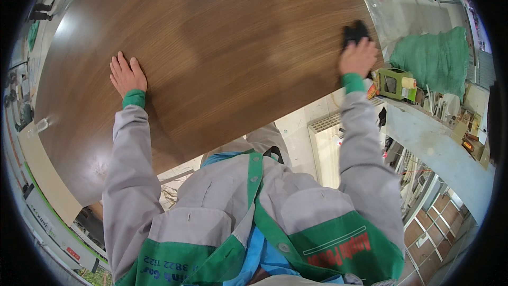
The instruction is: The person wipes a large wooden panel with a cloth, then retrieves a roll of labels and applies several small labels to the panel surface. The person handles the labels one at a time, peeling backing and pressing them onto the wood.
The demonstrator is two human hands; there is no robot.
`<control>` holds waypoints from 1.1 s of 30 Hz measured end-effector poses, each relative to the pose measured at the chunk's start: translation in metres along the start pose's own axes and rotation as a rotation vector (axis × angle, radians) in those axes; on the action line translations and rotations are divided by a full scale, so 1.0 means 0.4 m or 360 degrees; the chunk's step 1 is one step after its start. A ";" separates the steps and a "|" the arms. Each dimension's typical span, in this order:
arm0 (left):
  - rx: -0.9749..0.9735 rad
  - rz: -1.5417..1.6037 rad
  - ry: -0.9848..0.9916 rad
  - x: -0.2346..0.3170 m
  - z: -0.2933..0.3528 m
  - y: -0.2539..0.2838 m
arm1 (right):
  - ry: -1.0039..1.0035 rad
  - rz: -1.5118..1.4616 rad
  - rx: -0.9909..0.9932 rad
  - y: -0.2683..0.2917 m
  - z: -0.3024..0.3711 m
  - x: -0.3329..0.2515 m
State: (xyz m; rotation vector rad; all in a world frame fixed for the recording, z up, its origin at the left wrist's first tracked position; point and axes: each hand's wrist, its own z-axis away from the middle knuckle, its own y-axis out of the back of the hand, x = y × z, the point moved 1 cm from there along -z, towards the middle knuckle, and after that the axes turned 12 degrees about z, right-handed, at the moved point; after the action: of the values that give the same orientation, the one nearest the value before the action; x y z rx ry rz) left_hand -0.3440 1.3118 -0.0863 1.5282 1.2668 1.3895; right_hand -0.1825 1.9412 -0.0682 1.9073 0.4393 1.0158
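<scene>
Blurred black object (355, 31) under right hand (360, 58), near right edge of table (227, 58); grip unclear. Left hand (129, 77) open, farther off.

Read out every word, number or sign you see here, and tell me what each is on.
I don't copy wording out, only where it stands.
Jacket, right front: red lettering on green.
Jacket, left front: dark blue lettering and numbers on green.
Pale panel, far left: dark markings and a red label, too small to read.
Brown board: none visible.
</scene>
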 end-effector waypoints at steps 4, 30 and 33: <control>-0.0012 -0.0079 0.0025 -0.004 0.000 0.028 | 0.0987 -0.1051 0.0025 0.290 0.415 -0.254; 0.0051 0.0025 0.0597 -0.819 0.542 0.550 | 0.1741 -0.1205 0.0248 0.715 0.822 -0.612; -0.0109 -0.0159 0.0693 -0.931 0.504 0.552 | 0.0810 -0.0559 0.0337 0.502 0.493 -0.509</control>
State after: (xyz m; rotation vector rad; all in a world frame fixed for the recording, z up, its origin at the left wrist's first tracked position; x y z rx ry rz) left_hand -0.0817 0.9176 -0.0220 1.1334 1.5090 1.7391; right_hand -0.1668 1.5950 -0.0458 1.6508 1.1710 1.2443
